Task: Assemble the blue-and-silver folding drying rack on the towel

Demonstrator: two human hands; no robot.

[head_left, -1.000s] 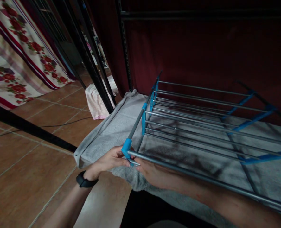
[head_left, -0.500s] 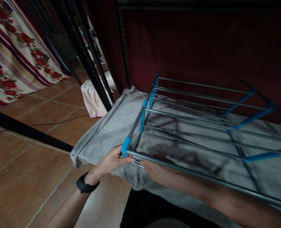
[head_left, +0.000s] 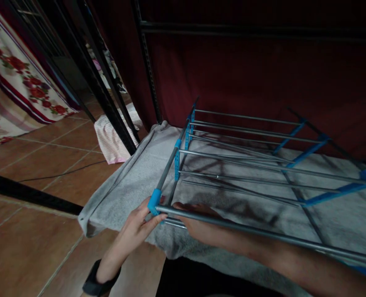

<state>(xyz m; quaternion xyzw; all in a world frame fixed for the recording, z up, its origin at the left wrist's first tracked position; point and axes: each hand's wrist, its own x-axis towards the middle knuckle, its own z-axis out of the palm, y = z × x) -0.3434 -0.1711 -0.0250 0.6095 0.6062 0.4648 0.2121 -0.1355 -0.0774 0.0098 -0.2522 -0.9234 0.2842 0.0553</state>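
Note:
A metal drying rack with grey tubes and blue plastic joints lies across a grey towel-like cloth. At its near left corner, my left hand is closed around the blue corner joint, thumb along the front below the tube. My right hand reaches in from the right beneath the long front tube. Its fingers curl by a shorter lower rod close to that corner. The tube partly covers my right hand, so its fingertips are hidden.
Black metal frame posts stand at the left, and a dark red curtain hangs behind the rack. A striped pinkish cloth rests low beyond the posts. A thin cable crosses the tiled floor.
The view has shifted, so rack and hands sit lower and farther left. My left thumb now lies against the corner below the front tube. Both hands stay at that corner.

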